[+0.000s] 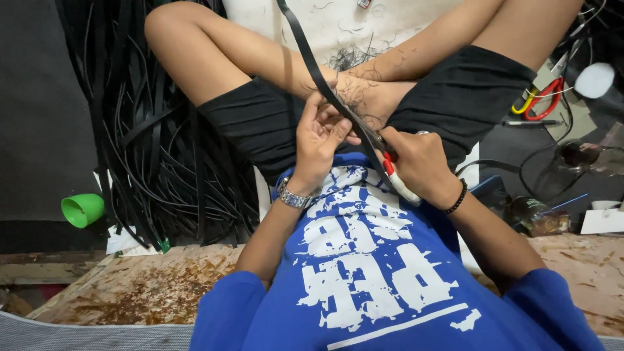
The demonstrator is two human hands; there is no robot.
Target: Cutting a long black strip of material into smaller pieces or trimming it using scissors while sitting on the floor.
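Your left hand (320, 140) pinches a flat, glossy black strip (312, 65); your right hand (419, 162) grips red-white scissors (390, 170) closed on it. Tangled strips pile (162, 162) left.

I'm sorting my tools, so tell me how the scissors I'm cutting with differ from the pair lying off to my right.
The scissors in the right hand have red and white handles; the spare scissors have red and yellow ones. The first pair is gripped and set against the black strip that the left hand pinches; the spare pair lies untouched on the floor. Both have red on their handles.
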